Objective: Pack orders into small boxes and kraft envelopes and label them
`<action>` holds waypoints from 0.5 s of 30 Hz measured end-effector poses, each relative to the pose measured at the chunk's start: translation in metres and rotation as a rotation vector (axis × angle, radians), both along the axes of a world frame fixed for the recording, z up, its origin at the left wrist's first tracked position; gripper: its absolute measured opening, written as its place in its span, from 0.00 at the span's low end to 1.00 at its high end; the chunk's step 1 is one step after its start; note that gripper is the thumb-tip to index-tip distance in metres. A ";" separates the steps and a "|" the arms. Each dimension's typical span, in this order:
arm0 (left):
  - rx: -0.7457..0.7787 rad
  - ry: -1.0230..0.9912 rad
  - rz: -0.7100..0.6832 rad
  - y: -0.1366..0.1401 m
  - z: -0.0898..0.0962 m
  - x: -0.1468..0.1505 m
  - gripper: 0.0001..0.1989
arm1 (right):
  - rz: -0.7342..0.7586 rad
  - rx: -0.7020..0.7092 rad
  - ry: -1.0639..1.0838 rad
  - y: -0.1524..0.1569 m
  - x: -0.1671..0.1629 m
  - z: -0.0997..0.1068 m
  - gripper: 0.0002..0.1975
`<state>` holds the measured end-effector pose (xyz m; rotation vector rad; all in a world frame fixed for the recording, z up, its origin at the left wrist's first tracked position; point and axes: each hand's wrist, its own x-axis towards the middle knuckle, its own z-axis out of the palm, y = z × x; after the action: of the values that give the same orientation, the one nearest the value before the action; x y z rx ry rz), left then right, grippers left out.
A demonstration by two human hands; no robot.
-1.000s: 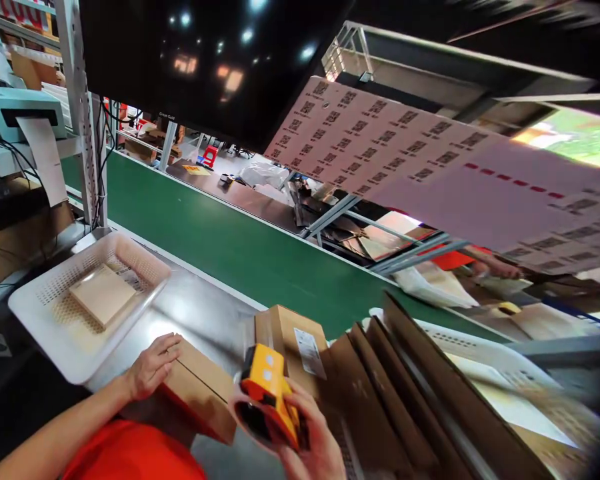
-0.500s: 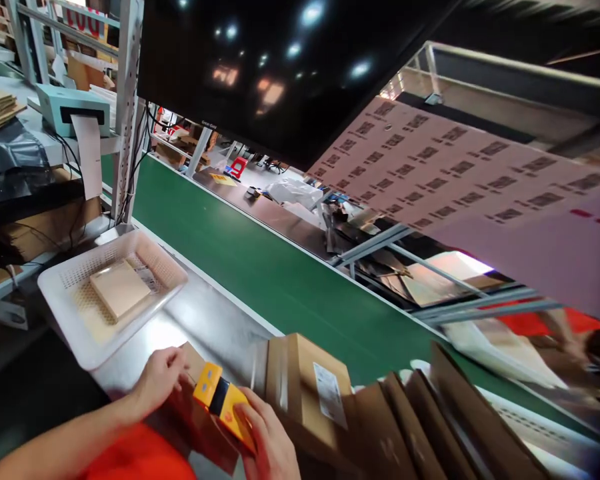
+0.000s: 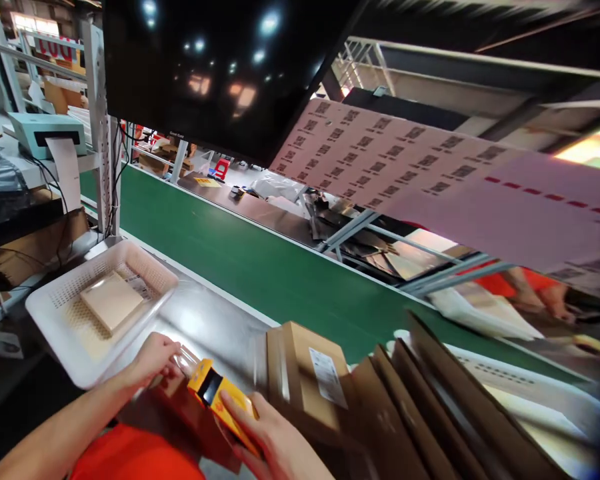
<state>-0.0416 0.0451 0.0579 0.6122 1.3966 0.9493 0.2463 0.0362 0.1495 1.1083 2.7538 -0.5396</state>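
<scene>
Green, smooth and long, one conveyor belt (image 3: pixel 220 247) runs diagonally behind one shiny grey metal worktable (image 3: pixel 205 310). Above hang one large black glossy screen (image 3: pixel 220 73) and one pale pinkish board (image 3: pixel 370 157) printed with many dark square codes, too blurred to count. At far left stands one pale blue-grey box-shaped printer (image 3: pixel 47 133), with one white paper strip (image 3: pixel 67 177) hanging from its slot.

Two bare hands work at the near edge of the table. The right hand (image 3: pixel 275 433) is wrapped around one yellow tape dispenser (image 3: pixel 225 400) with a black band. The left hand (image 3: pixel 153 360) has its fingertips pinched on one short strip of clear tape (image 3: pixel 186 360) reaching from the dispenser's front. Both are just above one brown cardboard box (image 3: pixel 180 420), partly hidden by them and close to the person's red shirt (image 3: pixel 135 457).

Left of the hands sits one white perforated plastic basket (image 3: pixel 53 330), holding one flat tan box (image 3: pixel 113 301). To the right stands one taped brown carton (image 3: pixel 300 347) bearing one white label (image 3: pixel 327 375); beside it lean at least four brown cardboard pieces (image 3: pixel 395 407). Across the belt, a co-worker's arms (image 3: pixel 530 293) show below red sleeves.
</scene>
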 end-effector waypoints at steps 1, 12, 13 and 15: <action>0.000 0.047 0.021 0.004 -0.002 -0.012 0.15 | -0.008 0.012 -0.028 -0.001 0.002 0.002 0.36; 0.062 0.358 0.155 -0.001 -0.031 -0.052 0.19 | 0.093 0.006 -0.032 0.007 -0.008 0.005 0.28; 0.064 0.359 0.174 -0.003 -0.031 -0.052 0.20 | 0.104 0.016 -0.022 0.009 -0.009 0.005 0.28; 0.074 0.379 0.217 -0.009 -0.033 -0.051 0.21 | 0.117 0.043 -0.001 0.011 -0.009 0.005 0.27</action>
<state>-0.0929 0.0358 0.0245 0.7332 1.7989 1.0993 0.2369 0.0474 0.1543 0.9481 2.8201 -0.4667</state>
